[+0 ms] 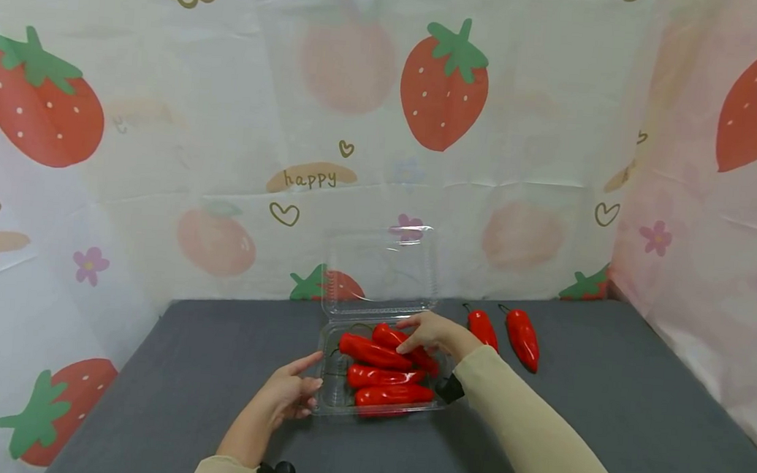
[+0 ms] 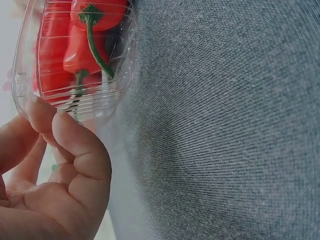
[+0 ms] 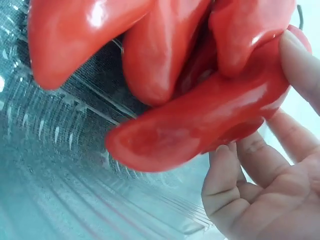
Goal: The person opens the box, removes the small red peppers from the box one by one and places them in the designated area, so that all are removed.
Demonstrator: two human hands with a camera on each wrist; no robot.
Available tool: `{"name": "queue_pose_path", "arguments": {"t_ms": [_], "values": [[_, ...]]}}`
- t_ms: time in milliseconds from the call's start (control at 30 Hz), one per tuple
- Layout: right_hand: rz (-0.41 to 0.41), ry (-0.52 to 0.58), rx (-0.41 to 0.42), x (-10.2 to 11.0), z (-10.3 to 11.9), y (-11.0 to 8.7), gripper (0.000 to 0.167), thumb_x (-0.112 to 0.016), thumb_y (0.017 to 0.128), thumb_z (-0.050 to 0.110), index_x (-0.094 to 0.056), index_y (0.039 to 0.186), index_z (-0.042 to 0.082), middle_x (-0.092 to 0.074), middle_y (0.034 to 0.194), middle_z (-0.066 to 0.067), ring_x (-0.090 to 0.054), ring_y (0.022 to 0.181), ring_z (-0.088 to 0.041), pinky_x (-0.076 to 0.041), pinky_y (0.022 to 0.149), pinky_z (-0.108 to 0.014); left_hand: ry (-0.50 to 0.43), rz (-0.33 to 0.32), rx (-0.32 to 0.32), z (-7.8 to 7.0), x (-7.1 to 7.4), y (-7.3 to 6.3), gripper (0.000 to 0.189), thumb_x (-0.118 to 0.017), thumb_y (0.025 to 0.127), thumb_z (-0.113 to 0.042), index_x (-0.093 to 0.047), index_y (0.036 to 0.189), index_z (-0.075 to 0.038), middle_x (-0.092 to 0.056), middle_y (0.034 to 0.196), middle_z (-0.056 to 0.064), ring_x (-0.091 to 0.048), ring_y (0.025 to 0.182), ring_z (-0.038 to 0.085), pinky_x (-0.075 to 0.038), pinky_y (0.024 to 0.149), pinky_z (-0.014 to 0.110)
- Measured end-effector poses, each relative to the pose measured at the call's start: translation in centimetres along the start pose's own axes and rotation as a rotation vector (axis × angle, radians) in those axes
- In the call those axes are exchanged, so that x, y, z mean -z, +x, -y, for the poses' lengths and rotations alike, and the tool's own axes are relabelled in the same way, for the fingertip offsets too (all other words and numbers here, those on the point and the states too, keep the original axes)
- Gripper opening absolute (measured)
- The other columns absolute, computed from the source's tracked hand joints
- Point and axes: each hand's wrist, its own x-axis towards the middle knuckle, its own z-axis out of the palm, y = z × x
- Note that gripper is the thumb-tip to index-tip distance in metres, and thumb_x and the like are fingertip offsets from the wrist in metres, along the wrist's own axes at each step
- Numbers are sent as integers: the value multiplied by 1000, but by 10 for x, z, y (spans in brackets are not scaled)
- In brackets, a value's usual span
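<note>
A clear plastic clamshell box (image 1: 330, 398) stands open on the table, its lid (image 1: 383, 266) raised at the back. Several glossy red peppers (image 1: 394, 395) with green stems lie inside. My left hand (image 1: 285, 395) pinches the box's left rim with fingertips and thumb; in the left wrist view the hand (image 2: 70, 170) is at the rim's corner. Over the back of the box, my right hand (image 1: 436, 333) grips the rearmost red pepper (image 3: 190, 125). The right wrist view has the thumb on one side of this pepper and fingers on the other.
Two more red peppers (image 1: 523, 340) lie on the grey tabletop (image 1: 604, 399) to the right of the box, beyond the right forearm. A fruit-printed cloth (image 1: 545, 116) hangs behind the table and along its sides.
</note>
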Motion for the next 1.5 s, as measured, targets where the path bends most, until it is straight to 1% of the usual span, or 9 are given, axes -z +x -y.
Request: {"name": "queue_pose_path", "arguments": {"t_ms": [100,233,433,567,700,933,1167,1433,1500], "values": [[8,3,18,0,-1,0,52,-76,83,9,-59,133,5,-57,127,-16,-58,108,-29,-48,92,-47,0,-2,5,-1,0,0,54,-54,93,5,-43,146,-5,-52,80,5,-48,54,13,-42,50,24],[13,14,37,1,-1,-1,49,-75,84,7,-60,130,2,-62,120,-15,-62,102,-28,-51,87,-46,-4,-1,11,-1,0,0,54,-54,93,4,-43,146,-5,-52,78,5,-48,54,13,-42,49,24],[2,11,46,2,-1,-5,43,-72,85,8,-63,127,2,-65,113,-13,-62,98,-26,-52,85,-46,1,1,9,-1,-1,0,55,-54,94,4,-43,146,-5,-49,74,4,-48,53,12,-42,48,23],[-2,12,58,5,1,-9,42,-70,86,12,-63,126,2,-65,109,-12,-61,96,-26,-51,85,-46,12,1,4,0,0,-1,54,-55,94,3,-43,146,-6,-50,76,5,-49,53,12,-43,49,23],[2,22,69,9,3,-14,44,-68,88,14,-61,129,0,-65,106,-12,-61,92,-27,-53,81,-44,14,-1,2,0,0,-1,54,-55,94,2,-43,147,-6,-52,81,6,-49,54,12,-43,49,24],[7,137,101,19,5,-21,50,-62,93,13,-49,138,-4,-60,118,-18,-59,99,-30,-53,81,-43,-2,8,12,-1,0,-1,55,-54,94,3,-42,147,-6,-53,81,7,-49,52,12,-42,48,23],[22,172,141,29,6,-32,50,-60,95,13,-46,138,-6,-57,121,-19,-56,104,-32,-52,83,-45,-9,21,12,-4,1,-2,56,-54,95,3,-40,148,-6,-52,83,7,-47,52,12,-42,49,23],[10,214,143,38,2,-44,49,-62,95,16,-47,136,-6,-58,118,-20,-59,100,-33,-53,81,-44,-1,18,21,-2,1,-1,56,-54,95,2,-40,148,-7,-46,68,2,-48,53,13,-42,49,24],[2,237,143,40,0,-47,49,-61,95,17,-47,137,-6,-58,116,-20,-61,99,-35,-54,80,-43,0,18,19,-2,1,-1,56,-55,95,2,-40,148,-7,-45,66,2,-48,53,13,-42,49,25]]}}
